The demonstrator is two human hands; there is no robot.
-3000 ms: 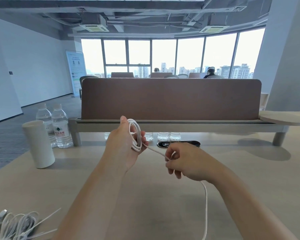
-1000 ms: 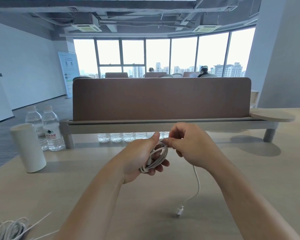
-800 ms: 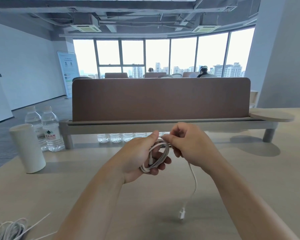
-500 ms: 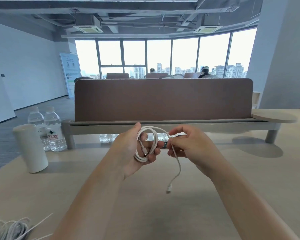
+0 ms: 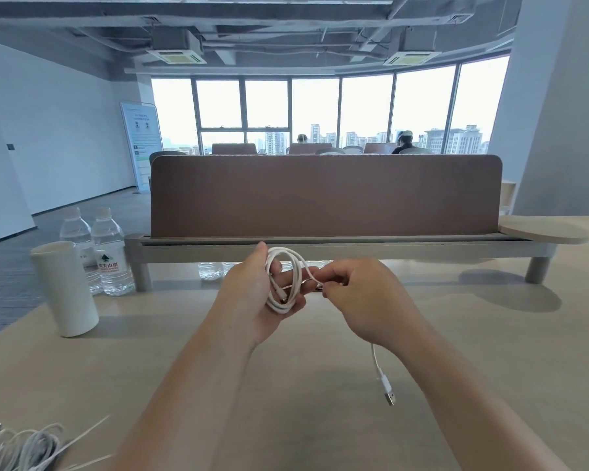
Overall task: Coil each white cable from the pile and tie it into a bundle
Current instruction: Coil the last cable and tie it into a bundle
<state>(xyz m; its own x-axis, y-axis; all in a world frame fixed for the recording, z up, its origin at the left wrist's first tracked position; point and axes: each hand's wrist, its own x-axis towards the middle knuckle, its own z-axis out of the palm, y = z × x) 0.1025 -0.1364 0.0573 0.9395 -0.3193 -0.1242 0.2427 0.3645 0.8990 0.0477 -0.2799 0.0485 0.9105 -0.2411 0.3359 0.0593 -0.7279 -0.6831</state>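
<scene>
My left hand [image 5: 252,294] holds a white cable [image 5: 286,280] wound into several loops around its fingers, above the middle of the wooden table [image 5: 320,385]. My right hand [image 5: 364,300] pinches the cable's free strand just right of the coil. From under that hand the loose tail hangs down and ends in a USB plug [image 5: 388,394] above the tabletop. A pile of white cables [image 5: 17,447] with thin white ties lies at the table's near left corner.
A white cylinder [image 5: 65,287] stands at the left, with two water bottles [image 5: 106,256] behind it. A brown divider panel [image 5: 323,195] on a raised shelf [image 5: 320,246] crosses the far side, more bottles beneath it. People sit in the distance by the windows.
The coil in my left hand has gained loops over three seconds. In the last half second my right hand drew the strand across, and the tail with its plug swung from under the coil to the right.
</scene>
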